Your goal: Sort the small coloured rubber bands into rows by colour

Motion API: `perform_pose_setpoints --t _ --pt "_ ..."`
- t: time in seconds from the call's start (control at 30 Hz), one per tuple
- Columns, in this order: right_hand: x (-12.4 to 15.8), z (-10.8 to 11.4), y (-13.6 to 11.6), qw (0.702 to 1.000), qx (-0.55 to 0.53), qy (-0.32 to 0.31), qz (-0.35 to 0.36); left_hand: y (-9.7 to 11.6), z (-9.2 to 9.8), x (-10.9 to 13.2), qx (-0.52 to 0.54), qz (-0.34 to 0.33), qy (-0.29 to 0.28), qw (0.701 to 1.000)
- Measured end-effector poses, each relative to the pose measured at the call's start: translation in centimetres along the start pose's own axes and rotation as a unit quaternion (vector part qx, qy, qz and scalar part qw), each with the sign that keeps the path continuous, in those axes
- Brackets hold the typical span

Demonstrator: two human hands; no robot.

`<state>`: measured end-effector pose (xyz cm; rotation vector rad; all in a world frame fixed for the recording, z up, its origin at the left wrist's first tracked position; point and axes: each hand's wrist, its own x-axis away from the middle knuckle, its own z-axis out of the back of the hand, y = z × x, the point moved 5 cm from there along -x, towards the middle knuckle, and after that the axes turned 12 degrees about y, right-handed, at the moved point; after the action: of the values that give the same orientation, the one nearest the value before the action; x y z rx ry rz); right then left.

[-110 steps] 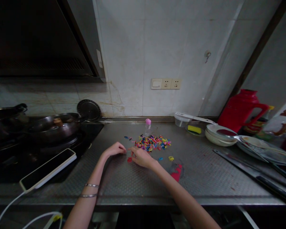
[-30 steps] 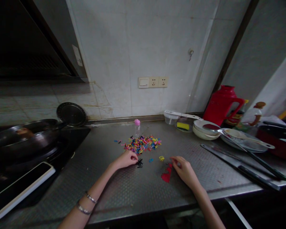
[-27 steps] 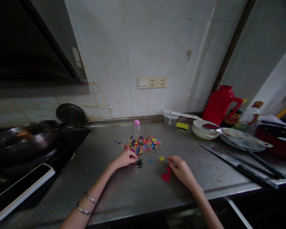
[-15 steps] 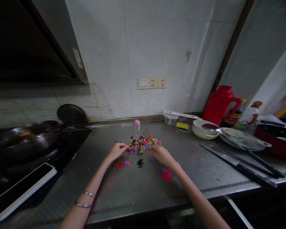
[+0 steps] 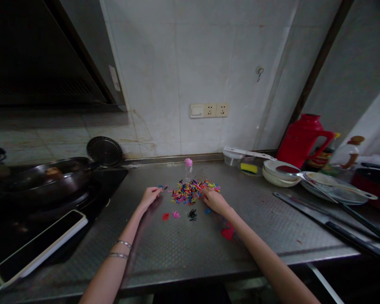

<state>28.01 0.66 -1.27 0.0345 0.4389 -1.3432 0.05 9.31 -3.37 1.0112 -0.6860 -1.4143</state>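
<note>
the right hand [image 5: 214,199] has its fingertips bent together at the four o'clock edge of a loose pile of small multicoloured loop-like pieces [image 5: 190,192]; whether a piece is pinched there, i cannot tell. the left hand [image 5: 151,195] is at the pile's nine o'clock, thumb and forefinger brought close, with a few stray blue and dark pieces [image 5: 165,187] just beside them; nothing shows clearly in that grip either.

half a second ago the left fingertips were at the pile's edge, and now they are apart from it. a second ago the right hand was by a flat bright-red patch [image 5: 228,232] out at four o'clock; now it is at the pile. so the handling seems centred on the mixed pieces, with the single-colour clusters left alone: red cluster [image 5: 165,216] at eight o'clock, pink cluster [image 5: 176,214] at seven, black cluster [image 5: 192,215] at six, blue cluster [image 5: 207,211] at five.

farther out, a small clear bottle with a pink cap [image 5: 188,162] stands upright at twelve, and a yellow sponge [image 5: 248,168] lies at two.
</note>
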Motion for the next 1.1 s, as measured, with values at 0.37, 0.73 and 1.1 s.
perform_pose_setpoints --t 0.37,0.73,1.1 --pt "-0.2 1.3 -5.0 0.996 -0.055 0.023 0.064 -0.2 0.0 0.0 0.016 0.007 0.002 1.0" --pt "-0.2 -0.5 -15.4 0.962 -0.135 -0.015 0.236 -0.4 0.2 -0.1 0.018 -0.02 0.022 0.999" --pt "4.8 4.1 -7.2 0.975 -0.202 0.049 0.076 0.4 0.6 -1.7 -0.026 -0.097 0.053 0.994"
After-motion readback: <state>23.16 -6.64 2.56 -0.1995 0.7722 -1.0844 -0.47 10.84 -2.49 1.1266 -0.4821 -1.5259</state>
